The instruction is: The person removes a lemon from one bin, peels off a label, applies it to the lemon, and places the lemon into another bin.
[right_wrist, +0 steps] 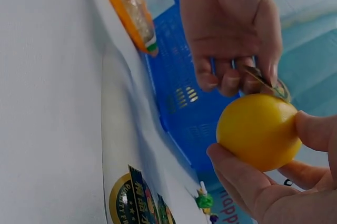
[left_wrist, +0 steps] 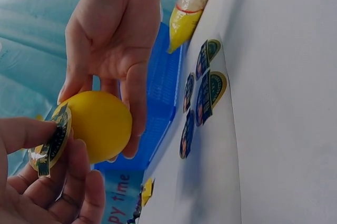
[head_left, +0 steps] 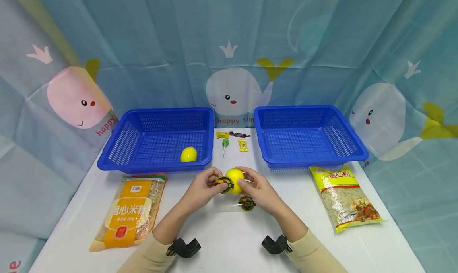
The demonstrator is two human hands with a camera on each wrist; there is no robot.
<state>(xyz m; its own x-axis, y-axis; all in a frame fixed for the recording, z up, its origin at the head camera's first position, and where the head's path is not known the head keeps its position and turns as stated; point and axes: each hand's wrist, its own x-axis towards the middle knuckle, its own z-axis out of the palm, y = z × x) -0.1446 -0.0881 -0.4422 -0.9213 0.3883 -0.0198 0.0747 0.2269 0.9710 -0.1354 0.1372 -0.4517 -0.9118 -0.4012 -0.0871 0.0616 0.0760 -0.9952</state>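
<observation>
Over the middle of the table my right hand grips a smooth yellow lemon between thumb and fingers. My left hand pinches a round black-and-gold fruit sticker by its edge, thumb on its face. That sticker stands right at the lemon's side, overlapping it in the head view. Below the hands lies a clear backing strip bearing more stickers of the same kind, several of them visible in the left wrist view.
A blue basket at back left holds another lemon; a second blue basket stands at back right. Between them lie wrapped candies and a green lollipop. Pasta bags flank the hands, orange left, yellow right.
</observation>
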